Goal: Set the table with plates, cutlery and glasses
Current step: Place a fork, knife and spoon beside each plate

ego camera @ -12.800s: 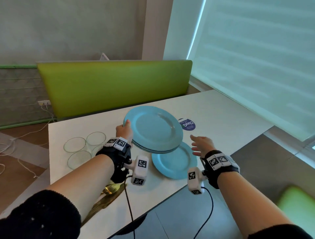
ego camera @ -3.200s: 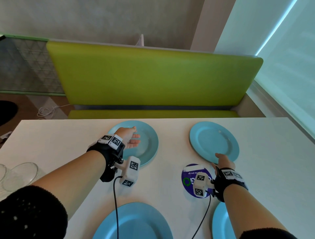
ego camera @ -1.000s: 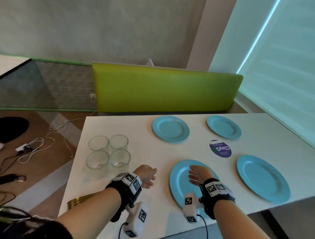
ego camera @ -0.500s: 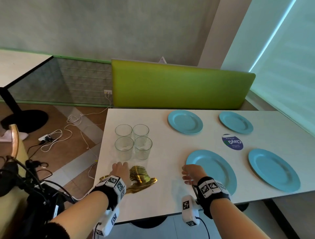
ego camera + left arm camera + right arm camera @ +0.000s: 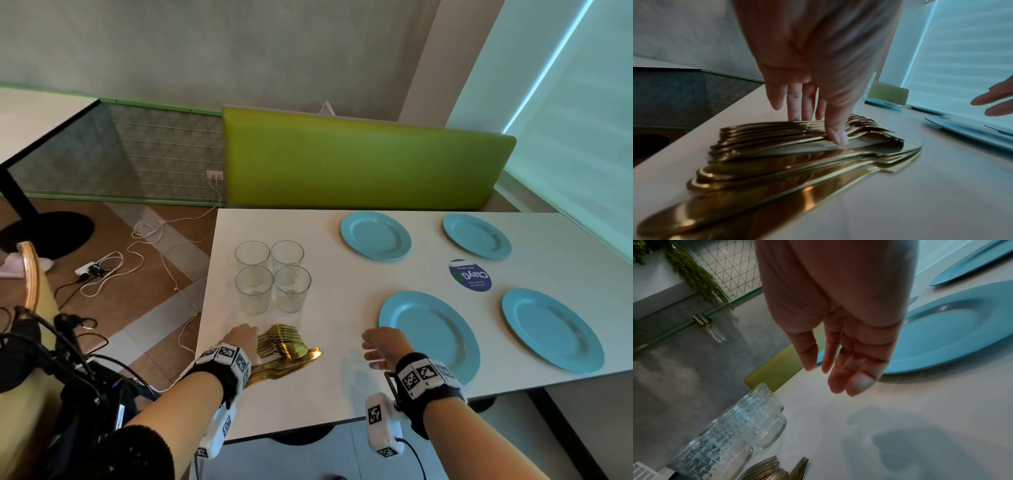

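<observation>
Gold cutlery (image 5: 286, 353) lies fanned beneath your left hand (image 5: 241, 346), whose straight fingertips (image 5: 835, 138) rest on it, handles toward you; your right hand (image 5: 385, 347), relaxed and empty, hovers farther off.

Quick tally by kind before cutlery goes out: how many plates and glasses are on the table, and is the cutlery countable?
Blue plates: 4
Clear glasses: 4
Gold cutlery pile: 1 pile under the left hand; pieces overlap, cannot count
Total: 8 items plus the pile
</observation>
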Demonstrator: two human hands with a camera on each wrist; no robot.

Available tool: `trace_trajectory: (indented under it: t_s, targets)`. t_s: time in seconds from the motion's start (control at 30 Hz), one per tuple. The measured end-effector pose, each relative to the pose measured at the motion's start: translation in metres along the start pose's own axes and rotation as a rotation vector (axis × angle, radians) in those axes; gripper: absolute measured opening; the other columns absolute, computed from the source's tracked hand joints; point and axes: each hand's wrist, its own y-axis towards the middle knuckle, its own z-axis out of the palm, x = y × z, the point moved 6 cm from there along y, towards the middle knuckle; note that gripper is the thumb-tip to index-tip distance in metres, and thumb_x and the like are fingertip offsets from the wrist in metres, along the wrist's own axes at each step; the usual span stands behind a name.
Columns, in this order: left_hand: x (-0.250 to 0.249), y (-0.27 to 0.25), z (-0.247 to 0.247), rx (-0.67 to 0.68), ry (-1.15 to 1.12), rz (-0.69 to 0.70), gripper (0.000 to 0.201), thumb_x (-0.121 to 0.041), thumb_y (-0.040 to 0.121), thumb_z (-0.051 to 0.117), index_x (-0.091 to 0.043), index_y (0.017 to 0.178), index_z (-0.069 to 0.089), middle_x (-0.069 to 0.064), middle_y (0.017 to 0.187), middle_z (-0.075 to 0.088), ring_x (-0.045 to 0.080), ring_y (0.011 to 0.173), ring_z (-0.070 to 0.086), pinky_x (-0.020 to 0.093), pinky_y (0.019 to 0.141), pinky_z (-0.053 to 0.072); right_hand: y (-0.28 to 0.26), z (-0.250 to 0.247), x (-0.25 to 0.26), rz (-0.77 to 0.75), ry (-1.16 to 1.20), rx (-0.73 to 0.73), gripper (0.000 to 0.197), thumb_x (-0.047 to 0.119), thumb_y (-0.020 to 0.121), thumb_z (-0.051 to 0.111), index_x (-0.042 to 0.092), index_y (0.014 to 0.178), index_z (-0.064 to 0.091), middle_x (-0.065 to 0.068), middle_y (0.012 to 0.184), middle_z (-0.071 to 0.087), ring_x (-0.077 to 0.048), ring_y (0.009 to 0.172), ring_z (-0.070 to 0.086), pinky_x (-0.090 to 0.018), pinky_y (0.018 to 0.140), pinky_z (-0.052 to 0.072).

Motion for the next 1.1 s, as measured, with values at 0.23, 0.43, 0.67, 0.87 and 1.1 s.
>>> trace_trajectory:
  t_s: [0.23,0.43,0.67,0.87,1.1]
  targets:
    - [-0.005,0.008,0.001,-0.013,0.100,0.034,0.051,-0.022,0.089,0.058,-0.011,0.137,0.046,0.010,0.138,0.048,0.025,0.129,0.047,0.033,0.107,0.041,-0.001,0.001,-0.003,0.014,-0.005,-0.006,0.005,0.008,0.094,0.048,0.006,0.094,0.053,-0.005,0.074,0.053,-0.016,0.056,0.049,-0.025,0.051,0.040]
    - [-0.007,0.008,0.001,-0.019,0.095,0.013,0.040,-0.024,0.096,0.047,-0.007,0.132,0.051,0.011,0.135,0.053,0.026,0.125,0.052,0.029,0.103,0.042,-0.002,-0.003,-0.004,0.015,0.009,-0.007,0.010,0.008,0.094,0.048,0.008,0.086,0.053,-0.004,0.073,0.052,-0.015,0.055,0.048,-0.025,0.051,0.039]
    - [-0.008,0.010,0.003,-0.031,0.073,-0.002,0.036,-0.018,0.097,0.041,-0.007,0.128,0.055,0.011,0.131,0.058,0.026,0.121,0.056,0.030,0.100,0.045,-0.005,-0.011,-0.005,-0.003,0.006,-0.024,0.007,0.007,0.094,0.048,0.005,0.097,0.053,-0.005,0.073,0.052,-0.015,0.056,0.048,-0.026,0.052,0.038]
    - [-0.037,0.000,-0.024,-0.083,-0.083,0.062,0.033,-0.013,0.099,0.034,-0.003,0.126,0.051,0.014,0.130,0.057,0.027,0.121,0.054,0.029,0.097,0.043,-0.013,-0.016,-0.005,-0.026,-0.031,-0.038,0.008,0.009,0.095,0.048,0.005,0.098,0.054,-0.004,0.075,0.054,-0.014,0.057,0.049,-0.024,0.049,0.040]
    - [-0.122,-0.016,-0.057,-0.035,-0.555,0.261,0.014,-0.020,0.090,0.057,-0.010,0.093,0.066,0.005,0.080,0.065,0.020,0.083,0.060,0.022,0.065,0.044,-0.029,-0.012,0.014,-0.169,-0.005,0.015,0.016,0.025,0.094,0.053,0.011,0.100,0.057,0.000,0.081,0.058,-0.013,0.059,0.053,-0.022,0.050,0.045]
